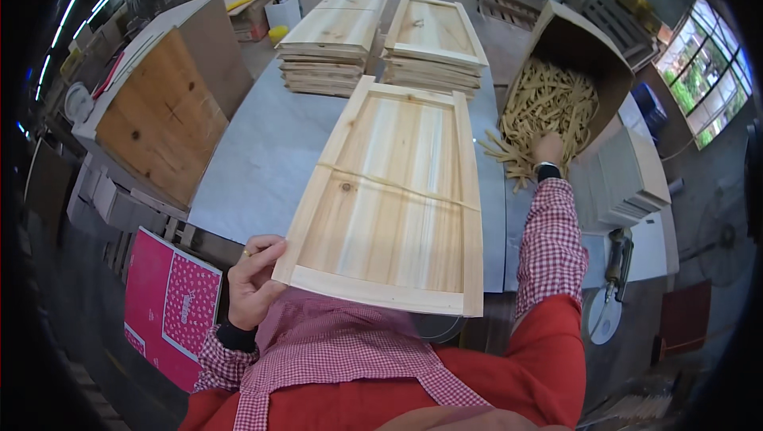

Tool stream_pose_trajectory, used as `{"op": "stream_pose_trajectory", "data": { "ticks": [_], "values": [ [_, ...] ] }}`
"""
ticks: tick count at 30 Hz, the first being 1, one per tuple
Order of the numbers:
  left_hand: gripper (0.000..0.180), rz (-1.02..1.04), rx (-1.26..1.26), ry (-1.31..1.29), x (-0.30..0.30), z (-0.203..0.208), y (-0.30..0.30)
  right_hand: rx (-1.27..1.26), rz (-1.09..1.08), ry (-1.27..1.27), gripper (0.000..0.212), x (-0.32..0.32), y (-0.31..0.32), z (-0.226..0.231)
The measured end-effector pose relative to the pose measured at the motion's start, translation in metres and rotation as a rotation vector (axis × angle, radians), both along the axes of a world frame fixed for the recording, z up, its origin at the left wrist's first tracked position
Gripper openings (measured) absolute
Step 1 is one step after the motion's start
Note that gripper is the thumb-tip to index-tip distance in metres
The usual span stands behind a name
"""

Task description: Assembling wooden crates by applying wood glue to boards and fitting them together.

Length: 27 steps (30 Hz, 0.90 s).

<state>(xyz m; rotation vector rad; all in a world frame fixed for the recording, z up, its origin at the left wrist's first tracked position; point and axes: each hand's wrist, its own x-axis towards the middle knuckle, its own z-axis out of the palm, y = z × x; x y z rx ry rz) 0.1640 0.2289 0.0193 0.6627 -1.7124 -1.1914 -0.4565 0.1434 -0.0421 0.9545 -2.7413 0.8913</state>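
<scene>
A framed wooden panel (pixel 389 240) extends over the table's near edge in front of me. My left hand (pixel 256 278) grips its near left corner between thumb and fingers. One tan elastic band (pixel 397 185) crosses the panel from side to side. At the right, my right hand (pixel 547 149) reaches into a pile of similar tan bands (pixel 556 101), which spill from a cardboard box (pixel 610 73) tipped toward me. The fingers of that hand are buried among the bands, so their grip is hidden.
Two stacks of wooden panels, one left (pixel 330 29) and one right (pixel 437 29), stand at the table's far side. White boards (pixel 624 172) and a pneumatic tool (pixel 617 260) lie at the right. A tall wooden board (pixel 163 113) stands left; a pink carton (pixel 171 304) is below it.
</scene>
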Motion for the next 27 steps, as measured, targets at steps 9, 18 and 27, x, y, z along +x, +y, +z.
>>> {"op": "stream_pose_trajectory", "data": {
  "ticks": [9,18,27],
  "values": [
    [0.086,0.091,-0.500,-0.266,-0.005,0.055,-0.044,-0.377,0.655,0.186,0.009,0.116,0.046,0.175],
    [0.050,-0.651,-0.606,-0.227,-0.050,0.119,-0.031,-0.225,1.516,0.402,0.015,0.350,0.171,0.225],
    [0.020,-0.413,-0.266,0.005,-0.031,0.095,0.039,-0.355,1.498,0.281,0.017,0.400,0.212,0.199]
  ]
}}
